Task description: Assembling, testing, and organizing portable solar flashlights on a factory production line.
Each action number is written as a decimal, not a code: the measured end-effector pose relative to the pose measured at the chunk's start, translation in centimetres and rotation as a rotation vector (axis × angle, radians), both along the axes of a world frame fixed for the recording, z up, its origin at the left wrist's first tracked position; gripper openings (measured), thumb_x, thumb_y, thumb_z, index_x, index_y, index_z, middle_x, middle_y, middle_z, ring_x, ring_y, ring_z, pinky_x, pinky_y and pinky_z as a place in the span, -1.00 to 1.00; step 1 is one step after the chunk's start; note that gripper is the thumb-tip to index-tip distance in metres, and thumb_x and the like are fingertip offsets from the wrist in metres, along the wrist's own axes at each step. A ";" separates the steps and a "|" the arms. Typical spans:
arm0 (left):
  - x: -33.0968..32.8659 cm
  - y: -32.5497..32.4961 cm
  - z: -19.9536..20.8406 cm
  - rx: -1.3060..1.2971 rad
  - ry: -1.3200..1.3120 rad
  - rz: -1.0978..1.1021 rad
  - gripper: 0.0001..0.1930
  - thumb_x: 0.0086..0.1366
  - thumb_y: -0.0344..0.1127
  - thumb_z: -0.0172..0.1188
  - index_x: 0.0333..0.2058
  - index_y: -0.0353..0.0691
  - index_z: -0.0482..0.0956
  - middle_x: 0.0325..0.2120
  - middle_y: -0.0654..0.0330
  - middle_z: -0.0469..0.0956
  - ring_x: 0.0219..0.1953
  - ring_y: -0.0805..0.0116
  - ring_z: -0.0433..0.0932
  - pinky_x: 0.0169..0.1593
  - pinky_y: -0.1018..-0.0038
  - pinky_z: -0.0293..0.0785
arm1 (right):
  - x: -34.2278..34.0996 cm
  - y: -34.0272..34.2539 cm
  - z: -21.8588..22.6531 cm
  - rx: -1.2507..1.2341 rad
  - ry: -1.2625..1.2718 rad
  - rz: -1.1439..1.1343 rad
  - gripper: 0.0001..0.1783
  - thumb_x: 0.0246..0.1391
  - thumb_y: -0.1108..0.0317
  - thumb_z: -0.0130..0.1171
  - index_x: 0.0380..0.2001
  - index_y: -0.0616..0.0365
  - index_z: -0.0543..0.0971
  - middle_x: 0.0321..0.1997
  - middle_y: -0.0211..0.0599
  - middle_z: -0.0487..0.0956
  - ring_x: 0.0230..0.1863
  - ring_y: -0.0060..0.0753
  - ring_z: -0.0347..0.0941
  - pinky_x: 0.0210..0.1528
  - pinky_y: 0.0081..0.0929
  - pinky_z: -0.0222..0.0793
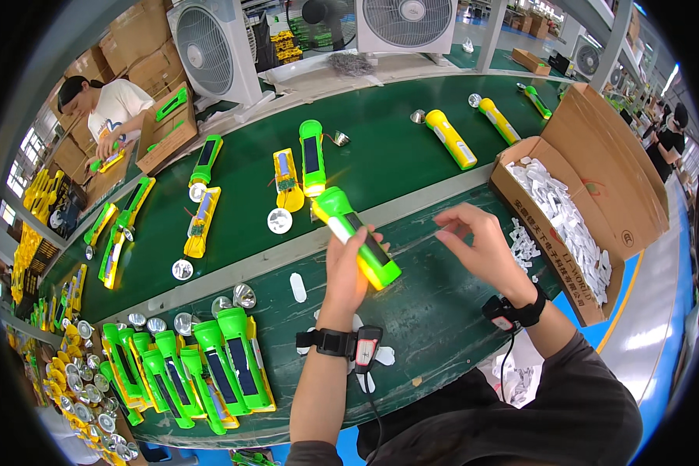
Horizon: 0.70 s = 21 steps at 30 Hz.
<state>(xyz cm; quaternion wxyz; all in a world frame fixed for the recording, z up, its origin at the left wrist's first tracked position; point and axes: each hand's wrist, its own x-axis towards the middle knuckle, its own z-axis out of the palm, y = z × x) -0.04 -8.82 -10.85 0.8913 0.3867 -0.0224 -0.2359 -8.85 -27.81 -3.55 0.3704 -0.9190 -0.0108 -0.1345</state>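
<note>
My left hand (346,268) is wrapped round a green and yellow flashlight (373,255) with a dark panel on its side. The flashlight is tilted over the near worktop, its wide head pointing up and left toward the belt. To its right, my right hand (478,245) hovers with bent fingers, thumb and forefinger apart, and nothing visible between them. A small white oblong piece (297,287) lies on the worktop left of my left hand. More white pieces (384,356) lie partly hidden by my left wrist.
A cardboard box (555,245) of white plastic pieces stands at the right, flap raised. Several flashlights (237,361) lie side by side at lower left. Beyond a metal rail, the green belt (380,140) carries spaced flashlights and opened bodies. A co-worker (116,113) sits at far left.
</note>
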 end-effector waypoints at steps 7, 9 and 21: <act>0.9 2.3 -4.7 -0.278 -0.033 -0.100 -0.66 0.32 -0.18 0.10 -0.03 -0.21 0.32 -0.09 0.17 0.41 -0.07 0.30 0.45 -0.01 0.28 0.47 | 5.5 13.0 1.6 -0.319 -0.190 0.509 -0.70 -0.12 0.32 0.29 -0.33 0.27 0.52 -0.38 -0.06 0.54 -0.32 0.02 0.52 -0.32 -0.18 0.45; 1.4 -0.1 -4.9 0.048 -0.090 -0.194 -0.59 0.29 -0.15 0.13 0.03 -0.19 0.30 -0.12 0.21 0.41 -0.12 0.33 0.45 -0.02 0.33 0.45 | 6.9 14.3 -0.2 -0.422 -0.104 0.482 -0.68 -0.13 0.28 0.31 -0.36 0.29 0.50 -0.40 -0.03 0.55 -0.33 0.04 0.52 -0.32 -0.15 0.45; 0.5 -1.2 -2.0 0.168 -0.149 -0.065 -0.58 0.30 -0.24 0.13 0.04 -0.23 0.23 -0.26 0.07 0.53 -0.34 0.24 0.59 -0.34 0.35 0.54 | 9.4 17.8 -4.8 -0.418 -0.038 0.524 -0.88 -0.30 0.57 0.20 -0.54 0.32 0.54 -0.45 0.01 0.56 -0.39 0.05 0.55 -0.40 -0.18 0.50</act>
